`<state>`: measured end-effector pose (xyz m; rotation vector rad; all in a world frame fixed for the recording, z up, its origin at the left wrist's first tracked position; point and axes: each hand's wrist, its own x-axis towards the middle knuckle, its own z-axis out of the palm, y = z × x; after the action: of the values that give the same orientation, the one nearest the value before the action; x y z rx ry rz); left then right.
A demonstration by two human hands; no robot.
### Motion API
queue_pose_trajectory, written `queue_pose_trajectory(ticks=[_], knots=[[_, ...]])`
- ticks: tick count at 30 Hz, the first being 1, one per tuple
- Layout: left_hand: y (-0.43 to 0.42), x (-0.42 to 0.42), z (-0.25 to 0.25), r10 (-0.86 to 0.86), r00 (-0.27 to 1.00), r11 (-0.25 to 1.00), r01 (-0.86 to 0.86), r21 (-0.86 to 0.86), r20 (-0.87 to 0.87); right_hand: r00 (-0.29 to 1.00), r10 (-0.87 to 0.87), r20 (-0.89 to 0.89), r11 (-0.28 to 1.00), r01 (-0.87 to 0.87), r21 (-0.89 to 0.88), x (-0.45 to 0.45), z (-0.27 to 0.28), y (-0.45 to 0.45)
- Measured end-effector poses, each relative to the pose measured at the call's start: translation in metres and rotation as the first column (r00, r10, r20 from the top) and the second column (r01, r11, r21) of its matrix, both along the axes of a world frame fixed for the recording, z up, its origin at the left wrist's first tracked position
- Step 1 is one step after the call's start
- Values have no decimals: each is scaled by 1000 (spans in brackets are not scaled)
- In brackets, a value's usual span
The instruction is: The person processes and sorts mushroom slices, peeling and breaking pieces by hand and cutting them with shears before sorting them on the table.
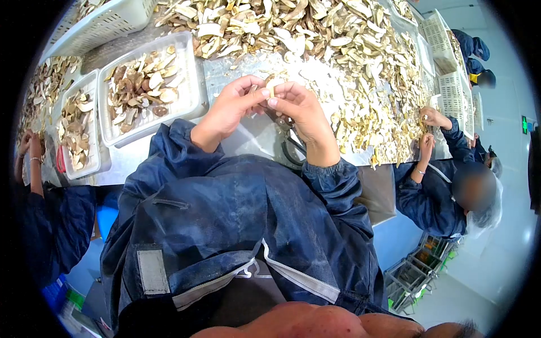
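Observation:
My left hand and my right hand meet over the near edge of the metal table, fingertips pinched together. Between them is a small pale mushroom slice, partly covered by the fingers. A big heap of mushroom slices lies just beyond my hands and spreads to the right. To the left of my left hand stands a clear plastic tray with brown and cream slices in it. Below my right hand a dark curved thing rests at the table edge; its kind cannot be made out.
A second tray with slices stands farther left. White slatted baskets are at the upper left and along the right side. One co-worker's hands work at the right; another's hands are at the far left.

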<state>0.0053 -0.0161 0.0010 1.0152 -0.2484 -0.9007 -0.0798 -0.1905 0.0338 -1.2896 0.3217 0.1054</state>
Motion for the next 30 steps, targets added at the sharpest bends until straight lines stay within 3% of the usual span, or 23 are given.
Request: queue_pose_trajectory(ticks=[8, 14, 15, 16, 18, 21, 24, 27, 30], knots=[[1, 4, -9, 20, 999, 999, -21, 33, 46, 998, -56, -23, 996, 55, -65, -2, 7, 1], [4, 5, -4, 25, 972, 988, -60, -142, -235, 990, -141, -17, 958, 133, -256, -12, 17, -28], [6, 7, -7, 15, 965, 986, -58, -158, -260, 985, -174, 8, 878, 159, -452, -12, 13, -37], [5, 7, -7, -12, 956, 980, -48, -195, -293, 970, -236, -52, 673, 124, -730, -18, 14, -49], [5, 5, -4, -71, 933, 962, -29, -270, -353, 961, -195, 198, 190, 235, -953, -16, 11, -57], [5, 3, -1, -105, 925, 962, 2, -271, -365, 978, -156, 136, 453, 193, -870, 7, 16, -53], [7, 5, -6, -154, 929, 951, 47, -307, -337, 976, 6, 218, 298, 206, -932, 47, -15, -54], [7, 5, -2, -139, 937, 963, 52, -263, -321, 987, 45, 154, 110, 148, -983, 62, -19, -41], [8, 4, 3, -115, 945, 972, 43, -231, -307, 987, 68, 146, 60, 142, -988, 55, -22, -39]])
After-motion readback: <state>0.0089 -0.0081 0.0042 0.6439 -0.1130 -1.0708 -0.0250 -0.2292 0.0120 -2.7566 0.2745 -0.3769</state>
